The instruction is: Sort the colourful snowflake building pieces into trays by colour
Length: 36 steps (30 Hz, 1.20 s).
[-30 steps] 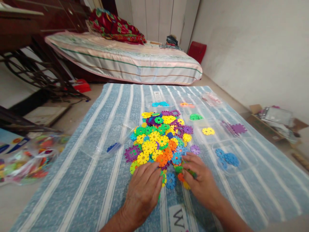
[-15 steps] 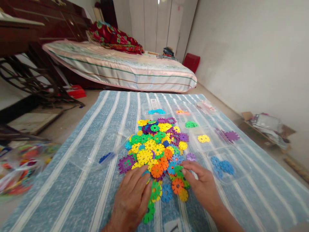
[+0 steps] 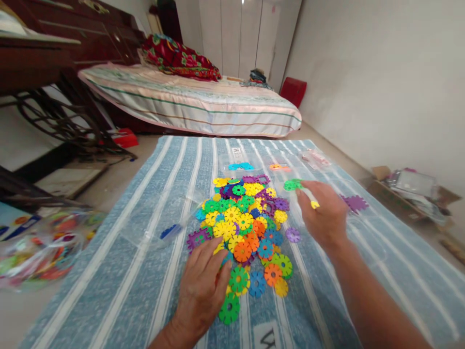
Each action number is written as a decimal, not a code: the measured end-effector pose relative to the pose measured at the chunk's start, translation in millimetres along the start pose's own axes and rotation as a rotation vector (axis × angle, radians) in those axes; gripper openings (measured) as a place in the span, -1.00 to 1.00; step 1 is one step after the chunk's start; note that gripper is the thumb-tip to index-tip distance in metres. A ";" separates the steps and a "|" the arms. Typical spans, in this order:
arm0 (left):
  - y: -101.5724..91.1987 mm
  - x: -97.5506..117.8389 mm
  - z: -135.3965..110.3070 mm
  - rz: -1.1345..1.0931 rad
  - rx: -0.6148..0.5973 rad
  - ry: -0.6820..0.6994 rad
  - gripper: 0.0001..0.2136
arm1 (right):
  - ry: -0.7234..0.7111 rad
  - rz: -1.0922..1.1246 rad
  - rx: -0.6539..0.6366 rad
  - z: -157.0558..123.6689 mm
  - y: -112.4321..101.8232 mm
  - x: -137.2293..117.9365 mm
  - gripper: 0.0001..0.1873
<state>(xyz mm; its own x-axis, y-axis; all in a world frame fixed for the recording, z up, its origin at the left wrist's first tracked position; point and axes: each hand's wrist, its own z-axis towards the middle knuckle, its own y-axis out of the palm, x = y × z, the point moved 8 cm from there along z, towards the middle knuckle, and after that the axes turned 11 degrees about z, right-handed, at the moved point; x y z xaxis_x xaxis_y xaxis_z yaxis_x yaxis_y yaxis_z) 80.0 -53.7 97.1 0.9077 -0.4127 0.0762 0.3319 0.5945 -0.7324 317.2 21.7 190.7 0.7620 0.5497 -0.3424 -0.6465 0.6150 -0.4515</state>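
A heap of notched plastic discs (image 3: 232, 215) in yellow, green, orange, blue and purple lies mid-table. My left hand (image 3: 205, 286) rests at its near left edge, palm down, fingers extended over a few discs. To the right of the heap, my right hand (image 3: 323, 211) reaches over the clear trays, thumb and forefinger pinched at a green notched disc (image 3: 292, 185). That disc is at the green pieces' tray, and the fingers partly hide it. Under my right hand a yellow disc (image 3: 314, 205) shows in part. Nearer me lie a loose green disc (image 3: 229, 309) and a blue one (image 3: 257, 283).
Clear trays hold light-blue pieces (image 3: 240, 166) and orange pieces (image 3: 279, 167) at the back. A purple square piece (image 3: 354, 203) is at the right. Dark-blue pieces (image 3: 170, 231) sit in a clear tray at left. A bed (image 3: 196, 109) stands beyond the striped tablecloth (image 3: 138, 252).
My right hand has moved from the near right side of the heap, away from me and right, to the green pieces' tray. My left hand stays by the heap. The view has shifted slightly.
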 end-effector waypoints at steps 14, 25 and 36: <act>5.5 -8.8 -1.2 -0.026 -0.063 -0.098 -0.85 | -0.001 0.317 -0.590 -127.4 61.7 -100.1 -0.69; 10.5 -14.8 -1.3 0.047 -0.015 -0.042 -0.86 | -0.057 0.326 -0.421 -126.3 60.6 -105.2 -0.88; 15.0 -23.1 -6.5 0.105 -0.012 -0.096 -0.87 | -0.015 -0.024 -0.037 2.4 20.4 -3.2 -0.84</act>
<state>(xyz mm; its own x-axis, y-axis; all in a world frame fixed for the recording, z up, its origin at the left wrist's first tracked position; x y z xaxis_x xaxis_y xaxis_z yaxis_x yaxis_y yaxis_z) 62.3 -39.7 79.9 0.9578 -0.2805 0.0633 0.2316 0.6220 -0.7480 301.4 33.8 184.6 0.7761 0.5437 -0.3193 -0.6264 0.6066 -0.4895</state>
